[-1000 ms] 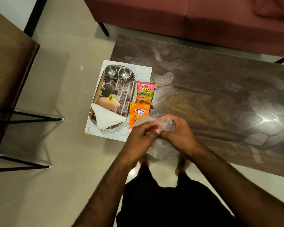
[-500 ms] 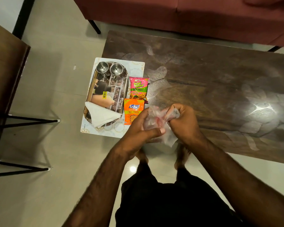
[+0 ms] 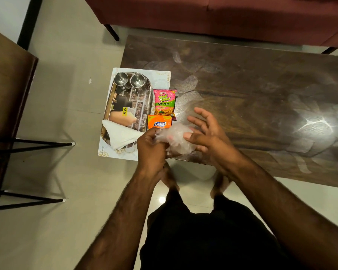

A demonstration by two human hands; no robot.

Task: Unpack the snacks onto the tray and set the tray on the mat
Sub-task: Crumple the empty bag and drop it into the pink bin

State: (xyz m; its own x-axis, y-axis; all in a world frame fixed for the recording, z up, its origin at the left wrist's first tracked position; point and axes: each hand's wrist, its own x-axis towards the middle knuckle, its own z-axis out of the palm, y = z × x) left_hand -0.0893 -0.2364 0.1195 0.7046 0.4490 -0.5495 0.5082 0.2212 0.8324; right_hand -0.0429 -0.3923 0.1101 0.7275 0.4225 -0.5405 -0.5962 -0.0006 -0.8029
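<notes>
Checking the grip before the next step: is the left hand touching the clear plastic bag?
Touching. The head view shows the left hand with its fingers curled round the bunched end of the clear plastic bag, no gap between them.

Bare forearms [image 3: 125, 221], black shorts [image 3: 203, 240] and bare feet [image 3: 170, 179].

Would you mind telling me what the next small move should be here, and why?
Probably drop the plastic bag on the table: the left hand grips it crumpled, it looks empty, and the pink packet and orange packet lie beside the tray, not on it.
</notes>
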